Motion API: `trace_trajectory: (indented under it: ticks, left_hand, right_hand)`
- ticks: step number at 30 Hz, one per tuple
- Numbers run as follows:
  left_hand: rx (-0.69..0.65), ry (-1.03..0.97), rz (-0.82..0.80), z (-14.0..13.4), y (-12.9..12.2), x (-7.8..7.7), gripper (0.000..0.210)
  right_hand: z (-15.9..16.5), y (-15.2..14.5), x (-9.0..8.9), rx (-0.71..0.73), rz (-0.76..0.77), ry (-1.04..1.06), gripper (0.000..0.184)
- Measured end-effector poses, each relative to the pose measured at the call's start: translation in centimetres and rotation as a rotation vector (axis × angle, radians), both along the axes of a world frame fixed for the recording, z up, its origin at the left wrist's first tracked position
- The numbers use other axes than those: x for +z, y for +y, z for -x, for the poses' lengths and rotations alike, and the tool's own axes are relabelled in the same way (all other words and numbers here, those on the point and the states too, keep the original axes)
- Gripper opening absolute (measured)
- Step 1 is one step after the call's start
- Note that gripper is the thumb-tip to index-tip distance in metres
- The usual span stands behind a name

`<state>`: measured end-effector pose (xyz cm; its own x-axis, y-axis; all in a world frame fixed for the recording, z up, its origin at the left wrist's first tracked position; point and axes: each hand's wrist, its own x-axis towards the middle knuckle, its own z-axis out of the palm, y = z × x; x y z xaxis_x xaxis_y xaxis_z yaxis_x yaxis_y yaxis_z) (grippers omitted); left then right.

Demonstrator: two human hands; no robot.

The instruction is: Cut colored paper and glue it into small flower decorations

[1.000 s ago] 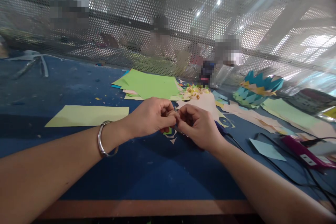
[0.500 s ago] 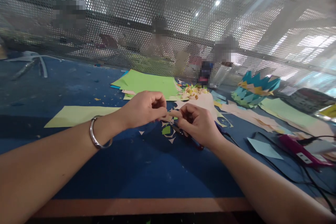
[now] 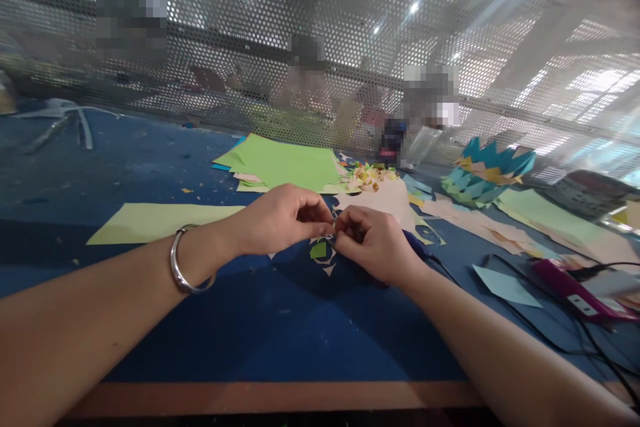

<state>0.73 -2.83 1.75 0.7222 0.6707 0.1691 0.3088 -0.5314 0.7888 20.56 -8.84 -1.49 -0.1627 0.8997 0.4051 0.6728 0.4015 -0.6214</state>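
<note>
Paper bits [image 3: 373, 178] are lying heaped, seemingly done; green sheet [image 3: 295, 163], seemingly unused. Left hand [image 3: 281, 217], right hand [image 3: 377, 243] are hovering close, both curled; cannot tell whether grasping anything.

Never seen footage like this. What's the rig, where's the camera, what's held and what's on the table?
There's no robot: these are a person's bare left hand and right hand. One camera, worn on the head, looks forward and down at them. The fingertips are close together; anything pinched there is too small to identify. On the blue table are paper scraps below the hands, green sheets, a zigzag-edged paper ring and a magenta power strip.
</note>
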Motion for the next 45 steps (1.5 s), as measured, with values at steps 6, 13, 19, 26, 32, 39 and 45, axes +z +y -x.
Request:
trace_trajectory:
  ticks: [6,13,19,26,32,39,45]
  left_hand:
    - [0.079,-0.155,0.246,0.1,0.2,-0.2,0.019]
    - [0.002,-0.231,0.138,-0.2,-0.4,-0.4,0.029]
    - [0.262,-0.402,0.113,0.0,0.7,-0.5,0.024]
    - [0.396,-0.485,0.121,0.2,1.1,-0.3,0.015]
    - [0.368,-0.514,0.152,0.1,1.4,-0.8,0.016]
    - [0.309,-0.367,0.158,-0.1,0.1,-0.5,0.013]
    - [0.329,-0.401,0.214,-0.4,-0.1,-0.5,0.009]
  right_hand:
    - [-0.4,0.1,0.0,-0.039,-0.077,0.094,0.007]
    - [-0.1,-0.1,0.1,-0.010,-0.053,0.138,0.011]
    - [-0.8,0.1,0.6,-0.066,-0.054,0.044,0.009]
    - [-2.8,0.5,0.9,-0.135,0.122,-0.378,0.010]
    - [-3.0,0.3,0.7,-0.183,0.203,-0.594,0.018]
    - [-2.1,0.2,1.2,-0.208,0.313,-0.581,0.013]
    - [-1.4,-0.5,1.7,-0.239,0.308,-0.618,0.028]
